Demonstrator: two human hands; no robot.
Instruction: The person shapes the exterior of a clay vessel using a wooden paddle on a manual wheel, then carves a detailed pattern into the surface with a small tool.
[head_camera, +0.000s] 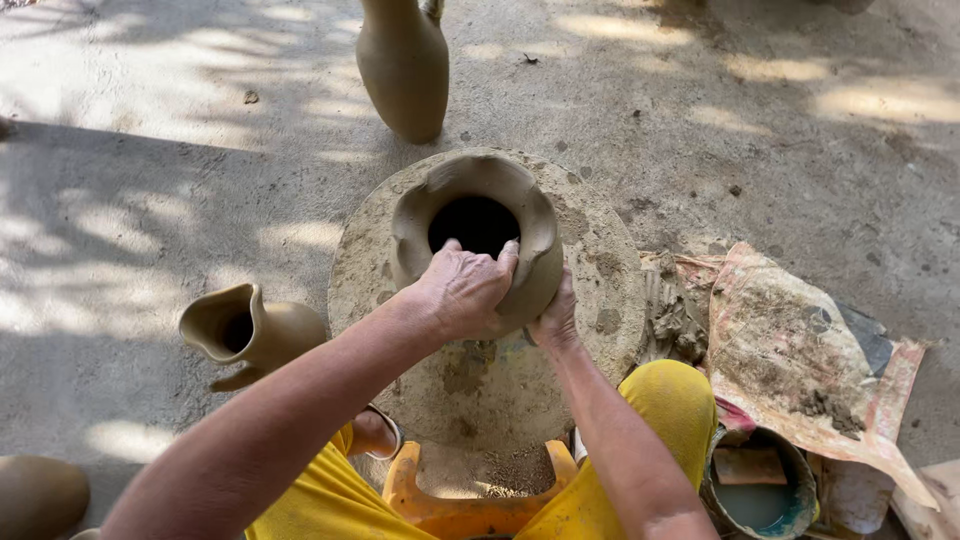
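A: status on the clay pot?

B: sits upright in the middle of the round turntable, itself clay-smeared, on the concrete floor; rim is wavy, mouth open and dark.

A: hands?

B: left hand is curled over the near rim; fingertips hook into the mouth, thumb on the outer wall; a loose pinch on the lip, not a full clench. Right hand presses flat against the pot's lower right side; fingers mostly hidden behind the wall, so how far they spread cannot be told.

A: handling?

B: judging by the matte wet look, clay is unfired; soft, dents easily, likely heavy for its size; rim is the weakest part. Best held low on the belly with both palms, or moved by the turntable, not by the lip.

A: surroundings?

B: tall vase stands beyond the turntable; small jug to the left; bucket with murky water and dirty sheets to the right; orange stool beneath the person.
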